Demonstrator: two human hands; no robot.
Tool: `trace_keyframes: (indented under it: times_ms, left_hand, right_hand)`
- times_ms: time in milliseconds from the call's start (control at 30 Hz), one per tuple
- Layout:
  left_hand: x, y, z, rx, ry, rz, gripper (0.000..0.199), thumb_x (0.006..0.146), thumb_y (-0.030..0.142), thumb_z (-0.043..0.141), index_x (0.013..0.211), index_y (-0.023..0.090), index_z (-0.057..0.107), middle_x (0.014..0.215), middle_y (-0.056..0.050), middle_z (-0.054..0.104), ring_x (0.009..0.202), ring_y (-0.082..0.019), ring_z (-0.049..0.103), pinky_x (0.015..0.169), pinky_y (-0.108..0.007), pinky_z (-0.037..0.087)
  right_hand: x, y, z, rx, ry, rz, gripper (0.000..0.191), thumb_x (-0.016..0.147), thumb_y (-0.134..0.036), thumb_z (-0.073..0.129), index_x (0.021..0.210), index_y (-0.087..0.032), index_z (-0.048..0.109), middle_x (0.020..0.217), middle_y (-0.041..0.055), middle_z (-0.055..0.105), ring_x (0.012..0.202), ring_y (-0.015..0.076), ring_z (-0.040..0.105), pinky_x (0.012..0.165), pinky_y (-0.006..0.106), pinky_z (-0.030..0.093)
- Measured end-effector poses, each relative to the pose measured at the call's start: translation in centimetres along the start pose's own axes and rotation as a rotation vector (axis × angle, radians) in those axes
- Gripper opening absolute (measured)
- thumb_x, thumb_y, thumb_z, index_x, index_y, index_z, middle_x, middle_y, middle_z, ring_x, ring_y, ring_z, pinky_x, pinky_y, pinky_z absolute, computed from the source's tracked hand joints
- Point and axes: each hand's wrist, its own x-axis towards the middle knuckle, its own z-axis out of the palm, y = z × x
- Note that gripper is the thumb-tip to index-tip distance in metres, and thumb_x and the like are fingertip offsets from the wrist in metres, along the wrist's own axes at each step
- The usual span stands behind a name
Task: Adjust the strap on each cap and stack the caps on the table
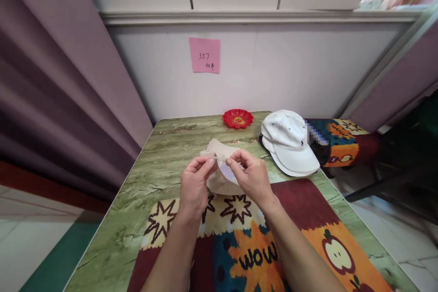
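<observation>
A beige cap [222, 186] rests on the table in front of me, its back strap raised between my hands. My left hand [196, 180] pinches the left part of the strap, near a small metal buckle [213, 158]. On the right, my right hand [249, 175] is closed on the strap's other part, thumb against fingers. Part of the cap is hidden behind my fingers.
White caps [289, 139] lie stacked at the right, over a dark one. A red scalloped dish [237, 119] stands near the wall. A colourful mat [253, 242] lies under my forearms. A pink note [205, 55] is on the wall.
</observation>
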Motion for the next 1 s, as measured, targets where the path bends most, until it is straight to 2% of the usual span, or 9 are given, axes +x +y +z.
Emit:
trace_keyframes:
  times_ms: [100,233,567,700,1000]
  left_hand:
    - [0.0,0.0,-0.1,0.027,-0.002,-0.012,0.020,0.062,0.024,0.084,0.071,0.015,0.069,0.065,0.003,0.065,0.057,-0.007,0.057,0.060,-0.019,0.046]
    - [-0.1,0.1,-0.2,0.024,-0.023,-0.091,0.023,0.060,0.026,0.085,0.072,0.014,0.069,0.068,0.001,0.068,0.057,-0.009,0.060,0.064,-0.023,0.050]
    - [0.0,-0.3,-0.1,-0.014,-0.029,-0.112,0.025,0.060,0.026,0.086,0.074,0.014,0.069,0.069,0.000,0.071,0.060,-0.011,0.065,0.069,-0.025,0.053]
    - [-0.1,-0.2,0.0,-0.011,-0.025,-0.124,0.028,0.060,0.026,0.087,0.080,0.014,0.071,0.072,-0.001,0.073,0.061,-0.011,0.066,0.069,-0.025,0.054]
    - [-0.1,-0.1,0.0,-0.002,-0.041,-0.130,0.033,0.058,0.027,0.088,0.083,0.013,0.072,0.075,-0.002,0.074,0.061,-0.012,0.066,0.069,-0.026,0.055]
  right_hand:
    - [-0.1,-0.1,0.2,-0.052,-0.014,-0.009,0.018,0.088,-0.036,0.062,0.075,-0.023,0.062,0.060,-0.0029,0.061,0.050,0.0118,0.048,0.054,0.025,0.033]
    - [-0.1,0.2,0.5,-0.067,-0.012,-0.003,0.019,0.087,-0.036,0.061,0.073,-0.023,0.061,0.060,-0.0033,0.062,0.049,0.0115,0.046,0.053,0.025,0.032]
    - [0.2,1.3,1.0,0.085,-0.093,0.048,0.018,0.089,-0.037,0.059,0.079,-0.022,0.061,0.068,-0.0004,0.066,0.057,0.0135,0.055,0.056,0.024,0.040]
    - [0.4,1.8,1.0,0.202,-0.155,0.080,0.020,0.089,-0.039,0.059,0.081,-0.021,0.061,0.072,0.0007,0.069,0.059,0.0135,0.058,0.056,0.024,0.043]
    - [0.5,1.6,0.5,0.240,-0.224,0.099,0.019,0.088,-0.036,0.061,0.080,-0.019,0.063,0.070,0.0004,0.070,0.059,0.0123,0.058,0.055,0.023,0.042]
